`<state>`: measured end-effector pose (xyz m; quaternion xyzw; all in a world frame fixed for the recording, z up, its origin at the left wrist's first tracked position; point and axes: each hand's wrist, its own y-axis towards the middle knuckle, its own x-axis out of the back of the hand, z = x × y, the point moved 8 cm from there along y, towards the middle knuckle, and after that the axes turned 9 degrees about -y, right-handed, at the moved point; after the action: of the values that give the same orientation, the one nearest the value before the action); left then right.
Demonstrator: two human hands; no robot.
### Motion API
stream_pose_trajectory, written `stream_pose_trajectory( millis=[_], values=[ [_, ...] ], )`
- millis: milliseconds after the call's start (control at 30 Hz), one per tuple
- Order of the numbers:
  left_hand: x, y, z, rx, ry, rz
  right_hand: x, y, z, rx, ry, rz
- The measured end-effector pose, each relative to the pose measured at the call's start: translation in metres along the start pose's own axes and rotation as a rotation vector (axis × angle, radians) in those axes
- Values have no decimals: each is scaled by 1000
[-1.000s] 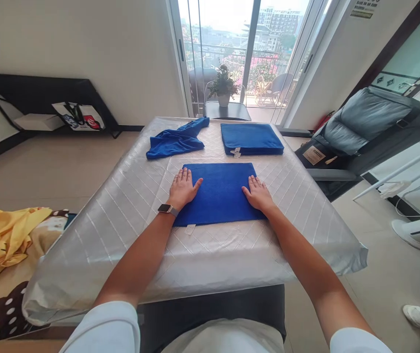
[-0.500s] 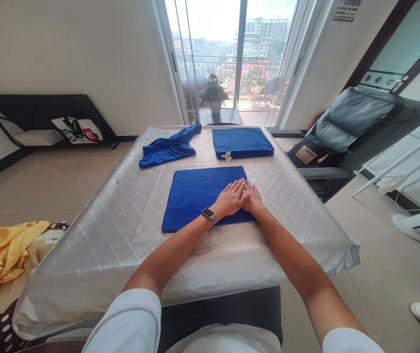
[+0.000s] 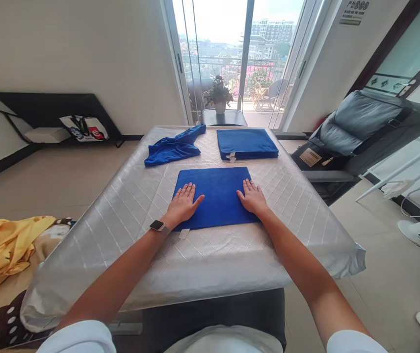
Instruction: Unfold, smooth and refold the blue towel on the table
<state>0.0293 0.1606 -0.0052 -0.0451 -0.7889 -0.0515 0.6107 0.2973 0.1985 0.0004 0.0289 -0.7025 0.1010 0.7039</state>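
A blue towel lies flat in a rectangle before me, a small white label poking out from its near left edge. My left hand rests palm down on its left side, fingers spread; a watch is on that wrist. Over the towel's right edge, my right hand also lies flat with its fingers stretched out. Behind it to the right sits a neat stack of folded blue towels with white labels at its near left corner. A crumpled blue towel lies at the back left.
A silvery quilted cover spreads over the table. Beyond it, a potted plant stands on a chair by the sliding door. A grey recliner is at the right, yellow cloth at the lower left.
My left hand has slid from beside my right hand across to the towel's left side. The label at the near edge now shows. My right hand stays near the right edge; the view shifted slightly.
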Motion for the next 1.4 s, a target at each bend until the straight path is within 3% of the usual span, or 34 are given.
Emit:
stream_pose_trajectory(
  millis=[133, 500, 667, 833, 967, 1100, 1400],
  values=[
    [1, -11, 12, 31, 2, -18, -1, 1, -1, -8, -19, -4],
    [3, -10, 7, 34, -22, -28, 1, -1, 0, -18, -62, -47],
    [4, -11, 5, 36, -42, -22, 12, -7, 4, -27, -108, -112],
    [6, -12, 4, 55, -55, 5, 20, -33, 7, -8, -168, -132],
    [6, -11, 4, 42, -55, 3, 3, -73, 4, 25, -127, -39],
    [3, -11, 6, 48, -58, 16, -9, -102, 1, 32, -73, -30],
    [3, -12, 7, 48, -30, -1, -12, -104, 1, 18, -40, -22]
  ],
)
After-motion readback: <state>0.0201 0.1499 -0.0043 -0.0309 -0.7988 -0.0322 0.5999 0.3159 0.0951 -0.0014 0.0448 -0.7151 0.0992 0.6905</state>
